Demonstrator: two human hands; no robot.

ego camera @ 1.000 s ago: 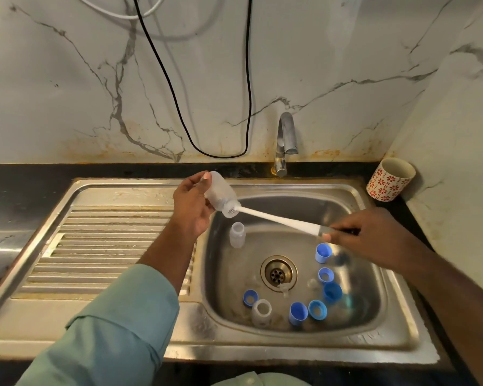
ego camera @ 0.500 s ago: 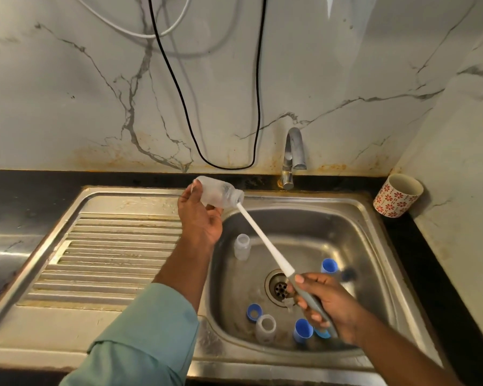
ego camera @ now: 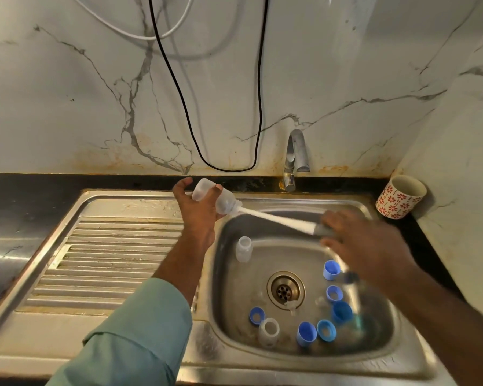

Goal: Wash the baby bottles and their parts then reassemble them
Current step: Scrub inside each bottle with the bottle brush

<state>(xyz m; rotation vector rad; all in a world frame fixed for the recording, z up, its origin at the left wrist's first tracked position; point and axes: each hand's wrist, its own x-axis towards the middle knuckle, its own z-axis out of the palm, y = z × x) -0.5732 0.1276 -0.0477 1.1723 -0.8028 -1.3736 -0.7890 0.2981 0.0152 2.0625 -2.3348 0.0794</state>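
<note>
The left hand (ego camera: 197, 215) has its fingers (ego camera: 216, 190) wrapped round a clear bottle (ego camera: 215, 199), mouth toward four o'clock. The brush (ego camera: 276, 218) enters there, its handle clasped in the blurred right hand (ego camera: 357, 240) above the sink (ego camera: 262, 235).

Left hand (ego camera: 198, 215) holds bottle (ego camera: 215, 197); right hand (ego camera: 360, 240) holds brush (ego camera: 276, 218).

A stainless steel sink (ego camera: 262, 366) is set into a dark countertop (ego camera: 25, 196), with a ribbed draining board (ego camera: 109, 260) to the left of the basin. On the basin floor, around the drain (ego camera: 285, 291), six blue caps and rings (ego camera: 329, 270) are scattered, mostly to the right and front. One clear bottle (ego camera: 243, 248) is stood upright at the left, another (ego camera: 268, 332) at the front. A patterned cup (ego camera: 400, 196) is placed on the countertop at the right corner.
</note>
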